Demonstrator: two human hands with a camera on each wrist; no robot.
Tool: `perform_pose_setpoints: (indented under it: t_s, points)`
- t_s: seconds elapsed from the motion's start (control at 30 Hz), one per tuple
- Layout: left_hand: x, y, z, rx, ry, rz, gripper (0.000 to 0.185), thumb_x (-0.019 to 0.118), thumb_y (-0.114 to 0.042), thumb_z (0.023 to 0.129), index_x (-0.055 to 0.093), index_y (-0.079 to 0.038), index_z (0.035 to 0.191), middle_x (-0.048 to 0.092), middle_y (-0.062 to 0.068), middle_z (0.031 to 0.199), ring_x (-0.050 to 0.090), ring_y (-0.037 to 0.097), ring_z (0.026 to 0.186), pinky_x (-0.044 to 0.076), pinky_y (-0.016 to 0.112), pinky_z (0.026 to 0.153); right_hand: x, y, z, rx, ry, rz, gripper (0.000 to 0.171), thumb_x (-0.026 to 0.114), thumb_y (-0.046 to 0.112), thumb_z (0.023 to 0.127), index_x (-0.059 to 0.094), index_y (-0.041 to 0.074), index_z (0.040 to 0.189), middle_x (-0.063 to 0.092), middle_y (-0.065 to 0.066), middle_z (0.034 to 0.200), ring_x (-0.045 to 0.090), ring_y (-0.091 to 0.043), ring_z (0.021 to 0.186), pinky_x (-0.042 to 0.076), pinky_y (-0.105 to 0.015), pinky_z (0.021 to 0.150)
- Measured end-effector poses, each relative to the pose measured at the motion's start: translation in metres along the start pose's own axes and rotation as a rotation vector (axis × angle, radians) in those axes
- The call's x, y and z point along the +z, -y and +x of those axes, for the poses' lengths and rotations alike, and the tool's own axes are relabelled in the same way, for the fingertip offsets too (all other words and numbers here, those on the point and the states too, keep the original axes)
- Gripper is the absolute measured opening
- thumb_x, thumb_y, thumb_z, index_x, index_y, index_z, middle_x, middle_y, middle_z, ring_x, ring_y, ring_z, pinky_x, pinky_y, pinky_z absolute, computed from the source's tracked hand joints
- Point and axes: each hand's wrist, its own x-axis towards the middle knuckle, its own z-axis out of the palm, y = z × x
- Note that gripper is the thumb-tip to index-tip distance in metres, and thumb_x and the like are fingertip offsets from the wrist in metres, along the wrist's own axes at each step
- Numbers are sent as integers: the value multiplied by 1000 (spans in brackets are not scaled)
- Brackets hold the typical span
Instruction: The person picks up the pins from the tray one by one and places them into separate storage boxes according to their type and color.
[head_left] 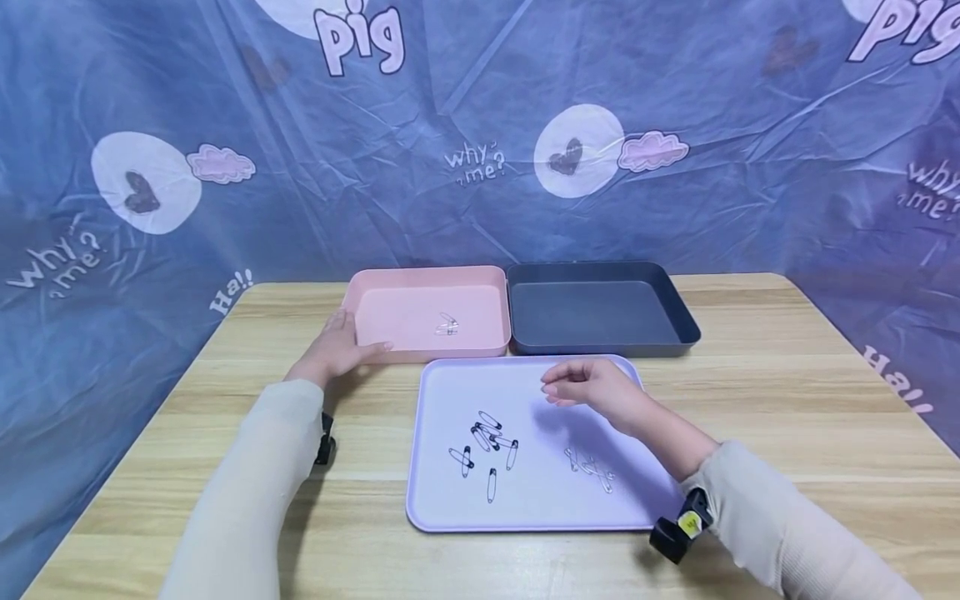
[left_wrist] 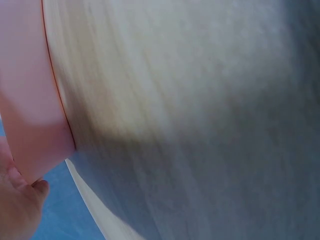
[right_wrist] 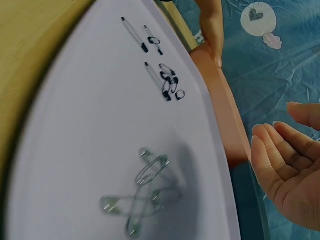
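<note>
From where I stand, the lavender tray (head_left: 450, 392) lies flat on the table (head_left: 360, 517), nearest the person, I suppose so that what it bears is within easy reach. Black pins (head_left: 495, 442) lie loosely clustered left of its middle, silver pins (head_left: 596, 472) in a smaller tangle to the right; the gap between them makes the two kinds easy to tell apart. Just beyond its back edge, the pink tray (head_left: 397, 312) and the dark tray (head_left: 600, 304) sit side by side, so a hand has little way to cross. A few small pins (head_left: 447, 327), silver-looking too, lie in the pink one, a little right of the middle.

The left hand (head_left: 330, 350) is spread about that tray's near left corner, thumb at the front rim, the other fingers fairly straight along the left side, presumably to steady so light a thing. The right hand (head_left: 600, 392) hangs above the lavender tray's back part, fingers softly bent, thumb well apart from them in the right wrist view; I see nothing held there. That loose curve would suit fine, thin things.
</note>
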Motion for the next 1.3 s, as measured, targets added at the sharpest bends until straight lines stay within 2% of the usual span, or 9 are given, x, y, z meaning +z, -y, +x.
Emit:
perform_pose_setpoints:
  t_s: [0.17,0.4,0.57,0.73,0.97,1.3]
  points:
    - [-1,-1,-1,4,2,-2,107,39,-67,75,0,16,130,-3,31,136,-3,40,126,4,45,102,-6,-9,-10,28,14,-33,30,54,1,81,48,-20,102,59,-23,90,59,-13,77,49,-29,73]
    - [-1,-1,-1,7,7,-16,107,40,-66,75,0,17,130,-3,32,136,-3,41,125,4,47,102,-15,-18,-23,58,38,-78,31,53,4,81,49,-19,102,60,-20,87,58,-19,78,48,-30,73]
    - [-1,-1,-1,4,16,-8,106,39,-65,76,-1,17,130,-4,32,136,-3,41,125,4,47,102,-19,-25,-31,94,35,-124,32,58,11,81,52,-15,100,61,-15,85,57,-22,76,47,-30,70]
    - [-2,-3,-2,-3,16,-19,104,40,-64,77,-2,16,130,-4,31,136,-4,41,125,4,47,102,-24,-32,-40,108,58,-117,34,61,12,79,52,-16,98,60,-12,82,56,-21,71,48,-31,66]
    - [-4,-2,1,-2,12,-34,103,42,-61,78,-2,15,130,-5,31,136,-5,40,125,3,47,102,-28,-39,-49,144,93,-92,29,58,4,78,51,-16,97,61,-13,83,58,-19,72,50,-30,65]
    - [-4,0,7,10,13,-24,106,40,-65,76,-1,17,130,-4,32,136,-4,40,125,1,46,102,-26,-43,-56,108,97,-305,18,60,2,73,58,-9,87,56,-4,71,52,-11,62,45,-20,54]
